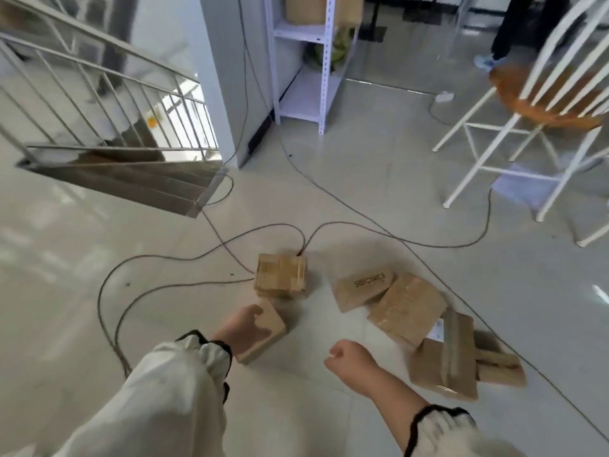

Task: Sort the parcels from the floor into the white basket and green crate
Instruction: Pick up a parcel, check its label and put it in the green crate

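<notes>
Floor: glossy pale tiled floor (379, 179), fills most of the view, and all the parcels except maybe the held one lie on it.
Stairs: steel stair railing with thin bars (108, 103), upper left, slanting down.
Chair: white metal chair with an orange-brown wooden seat (543, 103), far right, well apart from the parcels.
Shelf: white metal shelf rack (309, 61), top middle, right beside a pale pillar.
Cables: thin grey cables (362, 212) snake all over the tiles; one loop runs right up to the back edge of the taped box.
Bystander: dark trouser legs (514, 28) in the top right corner, that's all there is of them.
Right-hand heap: flat brown parcel with a tape strip across it (454, 361) lies lower right, with a smaller brown parcel (501, 367) touching its right side.
Middle pair: tape-wrapped brown parcel (407, 308) overlaps the corner of a flat brown box with dark printed lettering (362, 288).
Taped box: squarish brown box covered in shiny clear tape (280, 275), just beyond the left hand.
Held parcel: small plain brown cardboard parcel (267, 334), low centre, near the taped box. Can't tell if it's lifted or resting on the tiles.
Left hand: left hand (244, 328), in a white sleeve with black cuff trim (171, 384), has its fingers wrapped over the small plain parcel's near end, gripping it.
Right hand: right hand (349, 357) hovers between the held parcel and the right-hand heap, curled into a fist with nothing in it.
</notes>
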Demonstrator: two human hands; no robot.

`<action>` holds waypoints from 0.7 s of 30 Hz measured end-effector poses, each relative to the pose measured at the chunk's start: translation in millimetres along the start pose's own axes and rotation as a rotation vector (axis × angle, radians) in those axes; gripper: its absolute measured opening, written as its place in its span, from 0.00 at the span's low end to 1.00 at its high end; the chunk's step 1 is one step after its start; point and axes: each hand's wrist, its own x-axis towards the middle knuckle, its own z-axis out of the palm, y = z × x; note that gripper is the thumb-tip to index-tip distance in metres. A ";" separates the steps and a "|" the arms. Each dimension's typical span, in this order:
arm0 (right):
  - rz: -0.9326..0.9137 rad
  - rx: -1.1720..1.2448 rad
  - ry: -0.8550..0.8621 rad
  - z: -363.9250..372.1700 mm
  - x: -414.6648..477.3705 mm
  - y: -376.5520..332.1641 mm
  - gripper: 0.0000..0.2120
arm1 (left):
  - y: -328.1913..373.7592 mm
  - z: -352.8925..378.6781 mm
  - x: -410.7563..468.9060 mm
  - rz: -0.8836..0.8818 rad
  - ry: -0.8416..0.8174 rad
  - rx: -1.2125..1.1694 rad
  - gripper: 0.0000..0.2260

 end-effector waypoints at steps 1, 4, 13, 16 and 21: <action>-0.005 -0.018 0.008 16.8 36.1 5.2 0.18 | -23.6 16.8 25.9 -0.020 -0.004 0.005 0.26; -0.046 -0.028 -0.002 69.5 138.0 18.2 0.16 | -89.3 62.1 106.5 0.001 0.019 0.157 0.35; 0.081 0.403 0.032 156.3 309.9 31.1 0.31 | -176.0 124.4 250.0 -0.059 0.065 0.469 0.57; 0.166 0.709 -0.085 163.8 312.3 21.5 0.27 | -185.7 130.4 251.9 -0.062 0.102 0.440 0.58; 0.263 0.965 -0.182 157.0 319.0 15.8 0.18 | -175.4 161.8 244.4 -0.010 0.327 0.513 0.59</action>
